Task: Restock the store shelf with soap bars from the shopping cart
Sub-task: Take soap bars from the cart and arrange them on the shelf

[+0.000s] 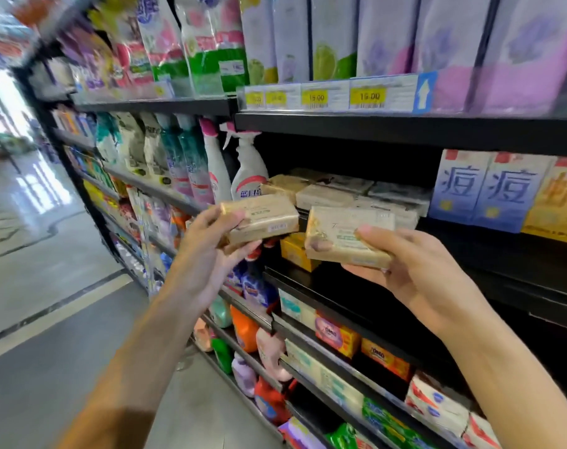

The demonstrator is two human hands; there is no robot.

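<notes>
A tan, rectangular soap bar in glossy wrapping (262,222) is being held up in front of the black metal store shelf (405,132) by the left hand (207,254). Its long axis is lying roughly level, rising slightly to the left, and a long edge bearing a small barcode label is being turned toward the camera. The bar is being pinched between the thumb on its top left corner and the curled fingers beneath it.

A second tan, wrapped soap bar with a pale printed face (347,236) is being gripped by the right hand (418,270), just right of the first and apart from it. Its long axis is dropping toward the right, and its broad printed face is being tilted up toward the viewer. The thumb is being pressed on the near right part of that face, with the fingers wrapped underneath.

Farther back, a stack of similar beige bars (340,192) is being kept flat on the shelf board; their print is too blurred to be read, though they appear to be the same product. To the left of the stack, a white plastic spray bottle with a pink trigger (248,166) is standing upright. To the right, blue cardboard boxes with large characters (483,186) are being displayed side by side. Yellow price tags (368,97) are being carried on the rail above.
</notes>
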